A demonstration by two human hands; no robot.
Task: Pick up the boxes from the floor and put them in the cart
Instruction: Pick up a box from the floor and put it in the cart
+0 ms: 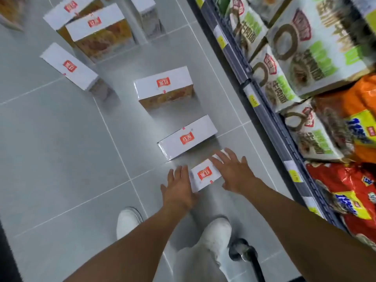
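Observation:
Several white boxes with a red logo stand on the grey tiled floor. The nearest box (205, 175) lies between my hands. My left hand (179, 186) rests flat against its left side, fingers spread. My right hand (232, 169) covers its far right corner, fingers apart. Whether the box is off the floor I cannot tell. Just beyond it is a second box (187, 137), then a third box (163, 86), and a tilted box (69, 67) to the left. More boxes (97, 25) cluster at the back.
A store shelf (262, 102) with noodle and snack packets (301, 49) runs along the right. My white shoes (217, 235) stand just behind the nearest box. A black wheel (242, 251) on a dark tube sits by my right foot.

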